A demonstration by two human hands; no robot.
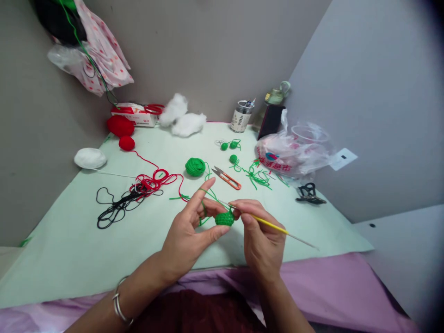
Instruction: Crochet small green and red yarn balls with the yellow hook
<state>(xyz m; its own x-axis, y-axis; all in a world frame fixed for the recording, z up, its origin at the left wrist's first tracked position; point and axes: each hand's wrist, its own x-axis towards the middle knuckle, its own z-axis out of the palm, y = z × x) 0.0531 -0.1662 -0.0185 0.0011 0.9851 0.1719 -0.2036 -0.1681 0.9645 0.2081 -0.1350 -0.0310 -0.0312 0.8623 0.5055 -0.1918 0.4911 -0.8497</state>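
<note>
Between the thumb and fingers of my left hand (189, 231) is a small green crochet piece (225, 218), rounded like a cup. Green yarn runs over my raised left index finger and down around the other fingers. My right hand (265, 236) grips a crochet hook (270, 225) with a yellow handle, its tip at the top edge of the piece. Beyond my hands lies a green yarn ball (195, 167), with strands trailing toward my left hand. Orange-handled thread snips (227, 178) rest just to its right.
Red yarn balls (120, 126), white yarn (90, 158) and tangled black cord (120, 206) lie left. White stuffing (187, 124), a pen cup (241, 116) and a phone (271, 121) stand along the back. Right are green scraps (258, 177), a plastic bag (291, 155) and a black claw clip (310, 193).
</note>
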